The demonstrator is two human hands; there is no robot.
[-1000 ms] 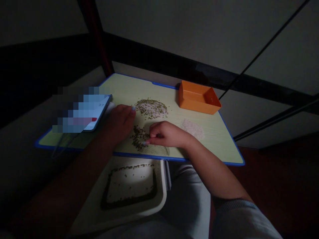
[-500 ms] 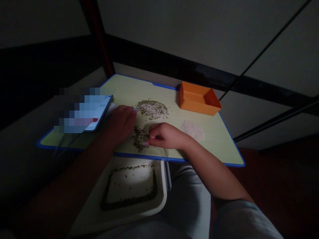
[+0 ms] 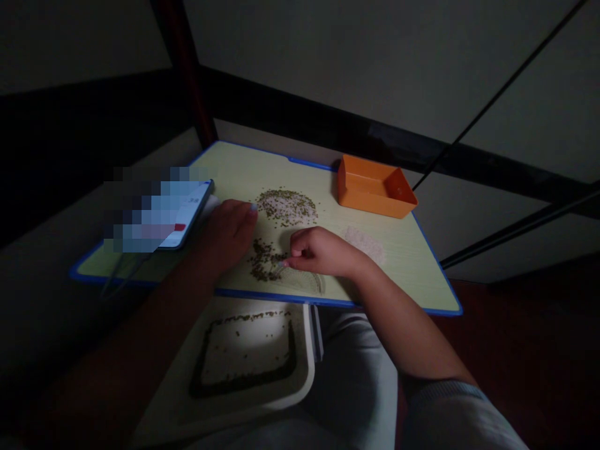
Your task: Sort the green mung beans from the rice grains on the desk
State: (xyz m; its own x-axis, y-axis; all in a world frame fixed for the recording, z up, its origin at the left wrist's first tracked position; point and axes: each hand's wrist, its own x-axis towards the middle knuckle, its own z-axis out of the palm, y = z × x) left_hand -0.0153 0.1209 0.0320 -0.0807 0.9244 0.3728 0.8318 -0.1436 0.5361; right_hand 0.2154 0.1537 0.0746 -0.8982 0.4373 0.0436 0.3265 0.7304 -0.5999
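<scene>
A small pale green table (image 3: 412, 275) with a blue edge stands over my lap. My left hand (image 3: 227, 234) lies flat on it, fingers together, beside a small patch of dark green beans (image 3: 262, 259). My right hand (image 3: 319, 252) is curled, its fingertips pressed down at the right side of that patch. Farther back lies a round heap of mixed beans and rice (image 3: 285, 206). A pile of white rice (image 3: 365, 240) sits right of my right hand.
An orange box (image 3: 375, 185) stands at the table's back right. A lit phone (image 3: 180, 212) lies at the left with a cable hanging down. A white tray (image 3: 244, 362) with green beans around its inside edge rests on my lap below the table.
My right hand has shifted slightly right and back along the bean patch. My left hand has stayed in place.
</scene>
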